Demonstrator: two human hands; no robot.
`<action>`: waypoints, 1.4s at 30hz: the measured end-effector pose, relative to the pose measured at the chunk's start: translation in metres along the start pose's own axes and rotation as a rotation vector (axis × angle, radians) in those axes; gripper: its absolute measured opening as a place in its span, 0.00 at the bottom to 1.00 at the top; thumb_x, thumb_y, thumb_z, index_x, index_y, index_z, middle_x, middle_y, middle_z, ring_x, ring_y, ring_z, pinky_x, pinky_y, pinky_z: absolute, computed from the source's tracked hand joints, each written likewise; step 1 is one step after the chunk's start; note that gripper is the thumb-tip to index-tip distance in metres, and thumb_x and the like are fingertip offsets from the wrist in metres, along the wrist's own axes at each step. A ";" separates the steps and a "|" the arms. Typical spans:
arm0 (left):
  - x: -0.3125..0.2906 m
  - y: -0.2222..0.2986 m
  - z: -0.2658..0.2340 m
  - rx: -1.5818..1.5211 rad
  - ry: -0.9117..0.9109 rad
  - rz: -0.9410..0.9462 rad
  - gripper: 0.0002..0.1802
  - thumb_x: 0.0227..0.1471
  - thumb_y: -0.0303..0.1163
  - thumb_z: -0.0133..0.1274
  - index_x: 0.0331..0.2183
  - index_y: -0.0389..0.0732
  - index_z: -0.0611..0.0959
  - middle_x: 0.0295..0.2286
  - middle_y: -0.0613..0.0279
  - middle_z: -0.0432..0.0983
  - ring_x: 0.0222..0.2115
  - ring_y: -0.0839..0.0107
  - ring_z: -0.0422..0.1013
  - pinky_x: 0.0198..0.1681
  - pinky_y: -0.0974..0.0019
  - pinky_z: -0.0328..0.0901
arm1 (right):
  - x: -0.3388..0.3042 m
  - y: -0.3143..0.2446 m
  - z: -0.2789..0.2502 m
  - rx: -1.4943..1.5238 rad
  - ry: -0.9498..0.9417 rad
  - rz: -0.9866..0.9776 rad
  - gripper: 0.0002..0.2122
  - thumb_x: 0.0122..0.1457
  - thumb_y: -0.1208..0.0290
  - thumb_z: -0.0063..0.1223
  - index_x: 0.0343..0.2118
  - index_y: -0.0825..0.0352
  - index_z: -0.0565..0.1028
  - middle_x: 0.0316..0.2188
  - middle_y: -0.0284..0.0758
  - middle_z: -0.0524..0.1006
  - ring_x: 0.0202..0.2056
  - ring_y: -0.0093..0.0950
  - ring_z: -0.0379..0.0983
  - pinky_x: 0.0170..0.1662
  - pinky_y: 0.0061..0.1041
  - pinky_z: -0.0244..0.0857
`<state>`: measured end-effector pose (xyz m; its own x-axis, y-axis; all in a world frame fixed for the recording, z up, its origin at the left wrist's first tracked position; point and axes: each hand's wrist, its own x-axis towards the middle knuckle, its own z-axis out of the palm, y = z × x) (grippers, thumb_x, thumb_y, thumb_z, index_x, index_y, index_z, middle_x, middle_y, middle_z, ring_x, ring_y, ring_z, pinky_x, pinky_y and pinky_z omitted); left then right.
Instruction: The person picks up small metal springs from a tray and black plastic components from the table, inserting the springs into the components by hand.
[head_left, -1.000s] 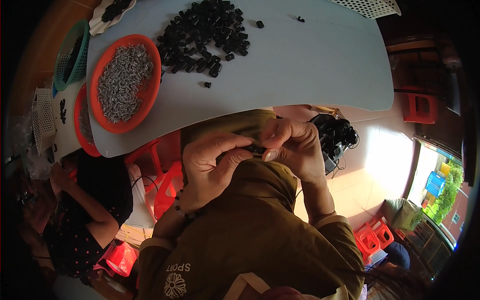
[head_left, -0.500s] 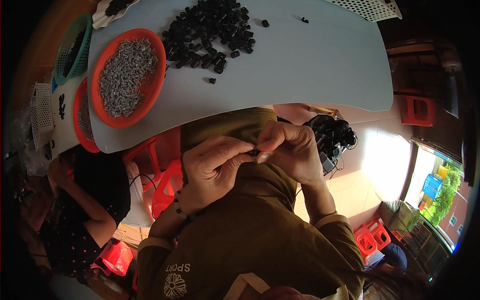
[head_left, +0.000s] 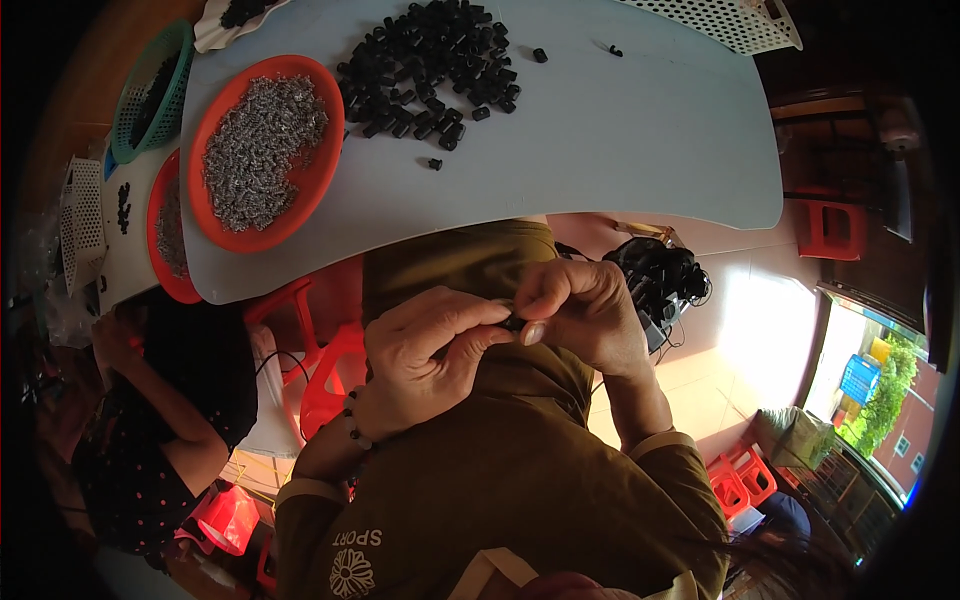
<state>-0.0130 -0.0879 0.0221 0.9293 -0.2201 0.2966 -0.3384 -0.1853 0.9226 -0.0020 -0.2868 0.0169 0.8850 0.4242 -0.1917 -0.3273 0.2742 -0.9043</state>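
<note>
From my end, the big pale surface held a red tray and a heap of black parts. Just off its near edge, my left hand and right hand were together, both pinching one tiny dark piece. I figured it was light, stiff, maybe slippery, so its sides seemed the spot to grip.

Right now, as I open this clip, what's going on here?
The person's left hand and right hand pinch a small black part between them, off the near edge of a table. On it lie a loose pile of black pieces and, to its left, an orange-red dish of small silvery parts. Another person is at the left.
</note>
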 end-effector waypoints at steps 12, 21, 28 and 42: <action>-0.007 0.015 -0.013 0.250 -0.052 0.274 0.13 0.38 0.14 0.62 0.31 0.32 0.82 0.24 0.59 0.75 0.21 0.71 0.72 0.19 0.72 0.67 | -0.005 -0.013 0.016 -0.099 -0.090 0.074 0.08 0.47 0.86 0.62 0.23 0.69 0.72 0.27 0.30 0.76 0.31 0.16 0.70 0.35 0.17 0.64; -0.003 0.012 -0.017 0.098 0.010 0.082 0.12 0.42 0.16 0.62 0.33 0.35 0.82 0.28 0.60 0.77 0.23 0.69 0.72 0.25 0.70 0.69 | 0.007 -0.019 0.023 -0.054 -0.022 0.098 0.08 0.46 0.88 0.61 0.24 0.69 0.74 0.29 0.33 0.77 0.33 0.19 0.72 0.39 0.19 0.66; -0.012 0.006 -0.019 0.162 0.046 0.111 0.12 0.41 0.15 0.61 0.33 0.35 0.83 0.28 0.61 0.77 0.25 0.67 0.73 0.26 0.69 0.69 | 0.010 -0.006 0.018 0.010 -0.073 0.138 0.07 0.48 0.87 0.60 0.24 0.69 0.74 0.31 0.32 0.77 0.34 0.19 0.72 0.40 0.18 0.66; -0.019 0.016 -0.023 0.299 0.057 0.292 0.16 0.35 0.10 0.56 0.31 0.34 0.80 0.27 0.60 0.75 0.25 0.64 0.71 0.26 0.66 0.67 | 0.012 0.001 0.025 0.107 -0.204 0.150 0.07 0.49 0.86 0.60 0.27 0.69 0.74 0.31 0.33 0.77 0.32 0.20 0.72 0.38 0.18 0.67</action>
<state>-0.0325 -0.0645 0.0375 0.7916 -0.2528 0.5562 -0.6093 -0.3949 0.6877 0.0004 -0.2597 0.0231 0.7425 0.6290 -0.2304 -0.4927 0.2798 -0.8240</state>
